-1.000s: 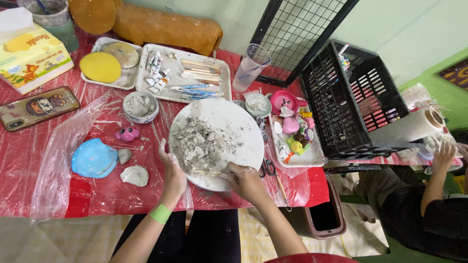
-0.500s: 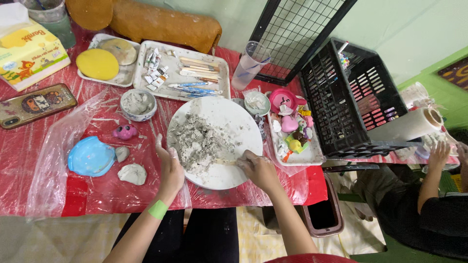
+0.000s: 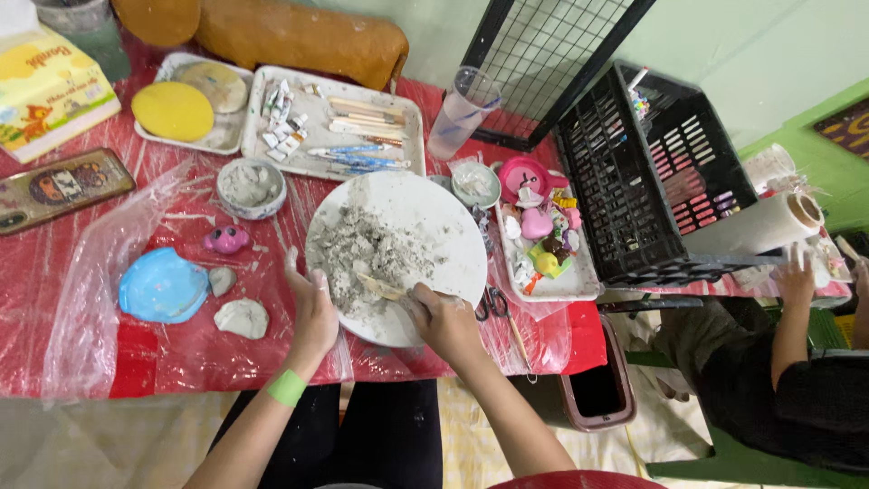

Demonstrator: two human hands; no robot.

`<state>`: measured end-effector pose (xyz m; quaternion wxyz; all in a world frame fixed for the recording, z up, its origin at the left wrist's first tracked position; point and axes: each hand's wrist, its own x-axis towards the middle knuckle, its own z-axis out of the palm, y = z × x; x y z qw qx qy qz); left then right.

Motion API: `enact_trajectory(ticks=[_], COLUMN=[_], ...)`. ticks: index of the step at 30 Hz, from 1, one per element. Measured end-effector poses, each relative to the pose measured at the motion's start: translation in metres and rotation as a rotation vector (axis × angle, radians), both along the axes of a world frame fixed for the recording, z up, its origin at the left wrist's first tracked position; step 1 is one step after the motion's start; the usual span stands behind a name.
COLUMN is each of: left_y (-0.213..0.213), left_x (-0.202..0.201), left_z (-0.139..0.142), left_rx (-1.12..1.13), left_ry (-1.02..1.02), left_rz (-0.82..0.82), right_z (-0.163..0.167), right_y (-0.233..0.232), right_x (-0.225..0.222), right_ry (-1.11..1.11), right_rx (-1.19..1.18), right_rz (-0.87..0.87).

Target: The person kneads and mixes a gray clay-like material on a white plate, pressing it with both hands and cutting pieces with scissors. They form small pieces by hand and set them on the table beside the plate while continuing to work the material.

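1. Since the earlier frame, the right hand (image 3: 444,319) has shifted from the plate's right rim to its lower rim, and the stick (image 3: 380,288) now points left into the clay.
2. Right hand: fingers are closed on the stick, pinching its near end. The stick tip lies in the grey clay (image 3: 362,254) on the plate (image 3: 434,226).
3. Left hand (image 3: 312,312): it rests against the plate's left rim, fingers together and extended, smeared with clay. It grasps nothing; a green band (image 3: 286,388) sits on the wrist.
4. Plate: white, round, lying flat at the table's near edge on the red cover (image 3: 181,353). Crumbled clay covers its left half.
5. Left of the plate: a pink figure (image 3: 226,239), a blue disc (image 3: 163,285), and two grey lumps (image 3: 241,318) just beside the disc, under a clear bag (image 3: 90,299).
6. Behind the plate: a clay bowl (image 3: 251,186), a tool tray (image 3: 335,127) with paint tubes and brushes, a yellow disc (image 3: 172,110), and a clear cup (image 3: 462,110).
7. Right of the plate: scissors (image 3: 493,303) touching its rim, a tray of small coloured figures (image 3: 543,244), and a black crate (image 3: 652,181).
8. Far right: another person's hand (image 3: 797,272) rests on a film roll (image 3: 756,226).
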<state>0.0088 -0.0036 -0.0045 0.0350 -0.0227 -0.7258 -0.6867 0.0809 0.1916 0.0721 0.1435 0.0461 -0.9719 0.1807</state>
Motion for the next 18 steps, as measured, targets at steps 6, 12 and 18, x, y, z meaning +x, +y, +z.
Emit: enact_trajectory(ticks=[6, 12, 18], left_y=[-0.001, -0.002, -0.01], left_x=[-0.004, -0.008, 0.003], left_z=[0.001, 0.002, 0.013], left_rx=[-0.012, -0.015, 0.204], left_ry=[-0.033, 0.005, -0.161], left_rz=[-0.031, -0.005, -0.191], right_z=[0.007, 0.011, -0.004], right_y=[-0.003, 0.029, 0.094], right_x=[0.006, -0.005, 0.005], right_ry=[-0.16, -0.479, -0.401], right_rx=[-0.102, -0.136, -0.352], right_rz=[-0.098, -0.153, 0.009])
